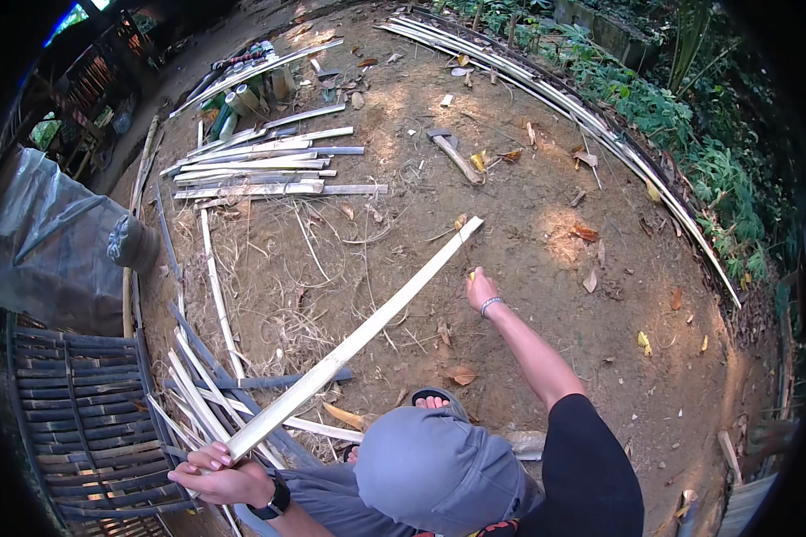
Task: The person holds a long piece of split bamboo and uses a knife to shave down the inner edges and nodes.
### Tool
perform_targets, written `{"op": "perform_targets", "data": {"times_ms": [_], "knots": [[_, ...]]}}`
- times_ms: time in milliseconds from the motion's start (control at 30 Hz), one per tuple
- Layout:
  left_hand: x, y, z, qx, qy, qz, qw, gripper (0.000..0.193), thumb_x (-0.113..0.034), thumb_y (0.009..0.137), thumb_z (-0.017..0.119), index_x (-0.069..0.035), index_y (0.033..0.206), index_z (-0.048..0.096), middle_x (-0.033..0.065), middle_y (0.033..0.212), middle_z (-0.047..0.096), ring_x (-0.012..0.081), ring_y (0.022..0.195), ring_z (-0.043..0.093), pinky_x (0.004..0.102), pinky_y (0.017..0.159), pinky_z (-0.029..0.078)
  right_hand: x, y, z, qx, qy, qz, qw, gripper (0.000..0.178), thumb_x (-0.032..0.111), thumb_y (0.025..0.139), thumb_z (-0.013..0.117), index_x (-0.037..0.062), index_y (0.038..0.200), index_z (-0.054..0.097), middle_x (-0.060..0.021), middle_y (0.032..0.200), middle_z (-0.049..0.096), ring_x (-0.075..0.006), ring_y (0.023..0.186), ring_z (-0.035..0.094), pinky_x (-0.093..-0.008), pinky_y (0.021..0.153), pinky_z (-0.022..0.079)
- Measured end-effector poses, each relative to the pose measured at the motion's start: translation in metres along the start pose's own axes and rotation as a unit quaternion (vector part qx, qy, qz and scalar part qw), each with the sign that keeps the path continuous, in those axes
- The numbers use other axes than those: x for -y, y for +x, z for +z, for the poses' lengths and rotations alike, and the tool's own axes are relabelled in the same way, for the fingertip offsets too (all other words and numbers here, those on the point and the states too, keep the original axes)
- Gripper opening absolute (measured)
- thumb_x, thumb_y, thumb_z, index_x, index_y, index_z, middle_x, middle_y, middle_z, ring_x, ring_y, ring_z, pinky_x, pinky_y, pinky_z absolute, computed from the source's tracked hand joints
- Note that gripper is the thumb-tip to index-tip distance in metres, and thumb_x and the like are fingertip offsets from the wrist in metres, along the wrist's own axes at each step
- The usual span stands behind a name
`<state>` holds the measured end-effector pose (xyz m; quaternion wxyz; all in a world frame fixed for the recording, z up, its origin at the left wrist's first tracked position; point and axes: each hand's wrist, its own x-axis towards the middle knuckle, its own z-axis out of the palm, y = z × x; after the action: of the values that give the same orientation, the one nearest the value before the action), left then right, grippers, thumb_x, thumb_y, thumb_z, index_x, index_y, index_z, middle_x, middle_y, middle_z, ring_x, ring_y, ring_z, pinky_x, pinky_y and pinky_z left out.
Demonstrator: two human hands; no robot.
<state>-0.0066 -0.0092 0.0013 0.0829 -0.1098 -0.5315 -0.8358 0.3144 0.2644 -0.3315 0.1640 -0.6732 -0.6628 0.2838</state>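
A long, pale split bamboo strip [358,336] slants from the lower left up toward the middle of the ground. My left hand [224,476], with a dark watch at the wrist, is closed round its near end. Just below and right of the strip's far end is my right hand [482,292], its arm stretched forward and fingers curled closed. A small yellowish bit shows at its fingers, but what it grips is too small to make out. Beyond that hand, a hatchet-like tool with a wooden handle [457,158] lies on the soil.
Several bamboo strips [251,170] are piled at the far left, and more split pieces [201,394] lie beside my left arm. A slatted bamboo rack [90,421] stands at left below a plastic-covered bundle [54,242]. Long poles [582,112] border the greenery at right. Shavings and leaves litter the ground.
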Motion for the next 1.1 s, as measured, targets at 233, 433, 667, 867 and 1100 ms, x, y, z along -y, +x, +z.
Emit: {"op": "perform_targets", "data": {"times_ms": [233,433,667,867,1100], "knots": [[-0.006,0.006,-0.014,0.055,-0.051,0.038,0.996,0.037,-0.042,0.1,0.03,-0.014,0.076,0.033,-0.0025,0.049,0.03,0.0072,0.039,0.031,0.0188,0.043,0.031,0.096,-0.068,-0.055,0.164,-0.002,-0.165,0.973,0.028,0.023,0.089,0.052,-0.0012,0.099,0.044,-0.0299,0.083,0.061,-0.0451,0.081,0.061,-0.0525,0.071,0.049],[-0.015,0.008,-0.021,0.15,-0.119,0.046,0.98,0.037,-0.042,0.1,0.028,-0.014,0.076,0.032,-0.0023,0.048,0.032,0.0067,0.038,0.032,0.0182,0.043,0.033,0.089,-0.037,-0.041,0.17,-0.1,-0.138,0.971,0.023,0.015,0.088,0.047,-0.003,0.101,0.044,-0.0304,0.087,0.062,-0.0444,0.083,0.061,-0.0512,0.074,0.049],[-0.008,0.002,-0.013,0.129,-0.097,0.048,0.986,0.038,-0.044,0.099,0.027,-0.014,0.077,0.032,-0.001,0.047,0.035,0.0083,0.038,0.036,0.0195,0.043,0.036,-0.021,0.051,-0.025,0.0,-0.072,0.068,0.995,0.035,0.023,0.088,0.051,-0.0031,0.11,0.044,-0.0307,0.095,0.061,-0.045,0.091,0.06,-0.0501,0.079,0.049],[-0.004,0.013,-0.021,0.15,-0.134,0.043,0.979,0.038,-0.045,0.098,0.03,-0.013,0.079,0.033,0.0003,0.049,0.038,0.0091,0.04,0.039,0.021,0.044,0.038,0.084,-0.063,-0.059,0.142,-0.009,-0.17,0.975,0.032,0.026,0.09,0.052,0.0003,0.106,0.043,-0.03,0.091,0.06,-0.0479,0.087,0.058,-0.0521,0.075,0.046],[-0.012,0.011,-0.018,0.174,-0.185,-0.023,0.967,0.045,-0.053,0.094,0.034,-0.013,0.076,0.041,0.0001,0.061,0.044,0.0131,0.058,0.048,0.0295,0.065,0.043,0.053,-0.066,-0.057,0.041,-0.034,-0.045,0.998,0.031,0.027,0.091,0.051,0.0013,0.107,0.043,-0.0286,0.088,0.061,-0.0457,0.085,0.059,-0.0502,0.07,0.047]]}}
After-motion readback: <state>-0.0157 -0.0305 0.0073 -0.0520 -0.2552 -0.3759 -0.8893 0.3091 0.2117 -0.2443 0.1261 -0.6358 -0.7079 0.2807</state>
